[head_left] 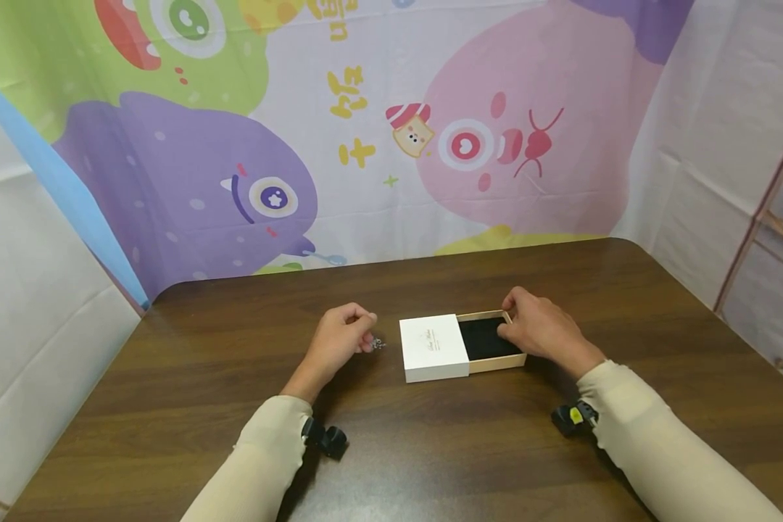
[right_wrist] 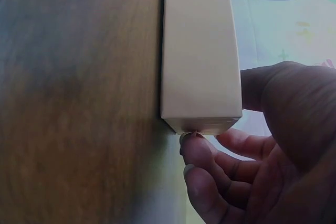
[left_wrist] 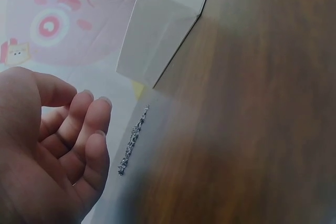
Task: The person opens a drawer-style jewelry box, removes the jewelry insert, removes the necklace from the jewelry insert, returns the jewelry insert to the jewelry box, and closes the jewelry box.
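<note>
On the table, just beyond the fingertips of my left hand, is a small silvery openwork ornament, seen nearly edge-on in the left wrist view. A gap shows there between it and the loosely curled fingers; its exact kind is unclear. To the right stands a white box sleeve with faint gold lettering. From it a gold-sided drawer with a black lining sticks out partway. My right hand pinches the drawer's far right end, thumb over the rim and fingers outside.
The brown wooden table runs back to a cloth backdrop with cartoon figures. Black cameras are strapped to the left wrist and right wrist. Pale cloth panels hang at both sides.
</note>
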A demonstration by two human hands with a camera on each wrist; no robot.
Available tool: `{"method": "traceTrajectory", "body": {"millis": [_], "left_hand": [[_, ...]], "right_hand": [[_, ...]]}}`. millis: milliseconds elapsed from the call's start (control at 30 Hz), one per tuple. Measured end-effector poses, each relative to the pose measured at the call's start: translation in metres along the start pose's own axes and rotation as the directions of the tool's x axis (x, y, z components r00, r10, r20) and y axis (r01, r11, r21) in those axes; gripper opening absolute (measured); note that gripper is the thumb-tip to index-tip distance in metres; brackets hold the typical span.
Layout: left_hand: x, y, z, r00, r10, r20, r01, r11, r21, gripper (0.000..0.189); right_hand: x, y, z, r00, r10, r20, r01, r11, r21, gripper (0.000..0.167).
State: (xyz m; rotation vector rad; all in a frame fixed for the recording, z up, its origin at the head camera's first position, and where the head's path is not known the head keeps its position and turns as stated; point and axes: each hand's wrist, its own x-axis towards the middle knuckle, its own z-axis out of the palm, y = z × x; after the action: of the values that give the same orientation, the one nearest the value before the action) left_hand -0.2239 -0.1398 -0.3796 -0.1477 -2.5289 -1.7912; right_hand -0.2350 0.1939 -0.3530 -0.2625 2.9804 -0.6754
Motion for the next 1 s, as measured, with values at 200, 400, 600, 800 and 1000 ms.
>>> {"method": "traceTrajectory", "body": {"millis": [200, 400, 600, 800, 1000], "left_hand": [[-0.0003, 0.0004, 0.0015, 0.993, -0.003, 0.120, 0.002, 1.000, 0.009, 0.024], [-0.0018, 0.0009, 0.0030, 0.975, 0.008, 0.223, -0.015, 0.999, 0.031, 0.024], [-0.0037, 0.0018, 0.0038, 0.957, 0.019, 0.291, -0.044, 0.996, 0.080, 0.023], [-0.0046, 0.0018, 0.0048, 0.944, 0.037, 0.327, -0.075, 0.992, 0.103, 0.026], [-0.0044, 0.0018, 0.0063, 0.941, 0.032, 0.338, -0.078, 0.989, 0.124, 0.032]], "right_hand": [[-0.0005, 0.0001, 0.0000, 1.000, 0.000, 0.002, 0.000, 1.000, -0.002, 0.037], [-0.0006, 0.0004, 0.0002, 1.000, -0.004, -0.004, 0.004, 1.000, 0.001, 0.037], [-0.0004, 0.0002, 0.0004, 1.000, 0.000, -0.004, 0.000, 1.000, 0.002, 0.038], [0.0003, 0.0004, 0.0008, 1.000, 0.011, -0.002, -0.011, 1.000, 0.000, 0.037], [0.0005, 0.0003, 0.0009, 1.000, 0.013, -0.001, -0.013, 1.000, 0.004, 0.037]]}}
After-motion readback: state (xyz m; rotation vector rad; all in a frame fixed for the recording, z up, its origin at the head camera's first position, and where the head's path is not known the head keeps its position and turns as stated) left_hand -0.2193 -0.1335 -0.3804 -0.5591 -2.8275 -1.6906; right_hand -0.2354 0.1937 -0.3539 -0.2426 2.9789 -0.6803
